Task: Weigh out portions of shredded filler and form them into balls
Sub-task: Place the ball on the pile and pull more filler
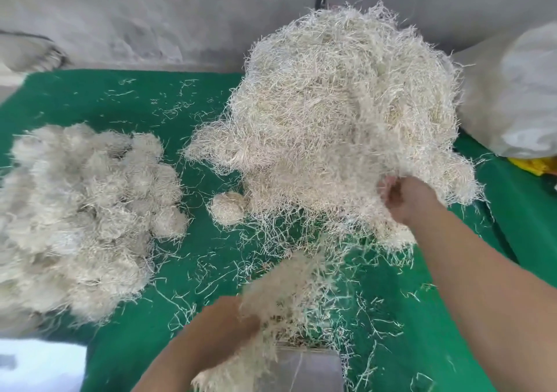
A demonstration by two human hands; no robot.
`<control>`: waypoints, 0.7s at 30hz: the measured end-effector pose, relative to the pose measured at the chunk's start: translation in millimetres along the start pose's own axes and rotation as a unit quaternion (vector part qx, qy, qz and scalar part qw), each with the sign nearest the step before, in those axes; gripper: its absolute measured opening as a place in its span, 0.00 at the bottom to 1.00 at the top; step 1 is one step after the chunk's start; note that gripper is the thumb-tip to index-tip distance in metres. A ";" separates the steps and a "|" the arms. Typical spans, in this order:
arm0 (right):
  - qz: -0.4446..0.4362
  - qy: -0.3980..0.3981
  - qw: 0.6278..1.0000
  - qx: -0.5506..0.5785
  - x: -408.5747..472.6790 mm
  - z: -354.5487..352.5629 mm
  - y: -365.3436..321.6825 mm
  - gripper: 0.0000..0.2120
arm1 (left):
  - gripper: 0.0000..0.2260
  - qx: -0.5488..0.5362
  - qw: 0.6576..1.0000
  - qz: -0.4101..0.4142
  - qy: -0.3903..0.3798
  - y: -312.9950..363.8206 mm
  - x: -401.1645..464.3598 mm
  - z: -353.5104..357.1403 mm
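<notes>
Item: right hand (405,200) pinches strands off filler heap (346,114); left hand (232,322) grips tuft (286,289) above scale (307,367); we risk tangled strands dragging excess, skewing weight

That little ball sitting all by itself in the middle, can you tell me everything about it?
The little ball is a round, fuzzy clump of pale cream shredded strands, packed tighter than the loose stuff around it, with thin ends poking out. It sits on the green table cover, apart from the group of finished balls on the left. Its right side lies against the edge of the big loose heap. Neither hand touches it.
</notes>
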State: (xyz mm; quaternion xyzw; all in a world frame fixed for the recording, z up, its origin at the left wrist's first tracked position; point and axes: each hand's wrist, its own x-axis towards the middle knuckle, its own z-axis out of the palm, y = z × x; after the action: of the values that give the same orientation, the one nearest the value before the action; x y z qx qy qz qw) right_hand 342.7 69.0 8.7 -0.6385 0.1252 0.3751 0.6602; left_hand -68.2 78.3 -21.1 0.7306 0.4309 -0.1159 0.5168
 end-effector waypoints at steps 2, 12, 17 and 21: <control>-0.120 0.043 0.975 -0.180 5.6 -7.7 3.2 0.16 | 0.08 -0.042 0.992 -0.023 0.116 -12.2 4.8 -5.7; -0.183 -0.047 0.828 -0.528 -38.1 -47.5 55.1 0.43 | 0.15 -0.344 0.879 -0.013 0.330 28.1 -3.8 -26.0; -0.395 0.241 0.846 -0.266 -124.3 -67.5 108.7 0.43 | 0.19 -0.573 0.757 -0.029 0.313 70.3 -8.6 0.2; -0.262 -0.029 0.944 -0.201 -205.4 -50.2 177.5 0.37 | 0.18 -0.690 0.694 -0.061 0.197 95.4 -13.5 25.0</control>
State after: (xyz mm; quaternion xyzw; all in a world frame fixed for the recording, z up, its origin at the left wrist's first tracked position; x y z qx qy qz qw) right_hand 101.0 -64.1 0.4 -0.7573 -0.1432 0.2248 0.5962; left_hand 2.0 41.1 38.7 0.1466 0.5254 0.3291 0.7708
